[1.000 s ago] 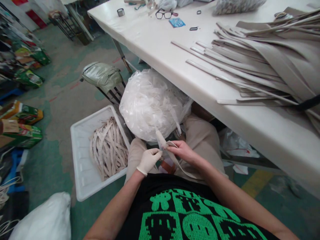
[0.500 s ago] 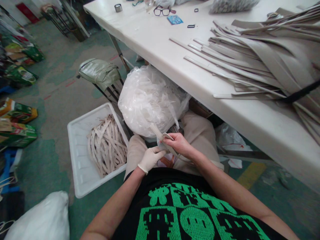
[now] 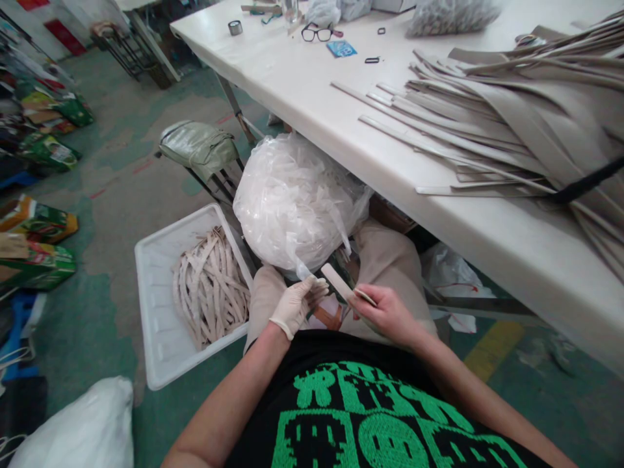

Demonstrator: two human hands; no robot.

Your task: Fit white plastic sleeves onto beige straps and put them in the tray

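Fingers of the right hand [image 3: 391,315] grasp a pale strip [image 3: 337,281]. Near the plastic bag [image 3: 297,201], the gloved left hand [image 3: 292,307] has partly extended fingers; their grip cannot be told.

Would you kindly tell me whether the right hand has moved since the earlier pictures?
Yes: against the white crate, the right hand has moved right and slightly down in view.

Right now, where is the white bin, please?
In the head view, the white bin is left of the gloved left hand and the plastic bag, below the green-topped stool.
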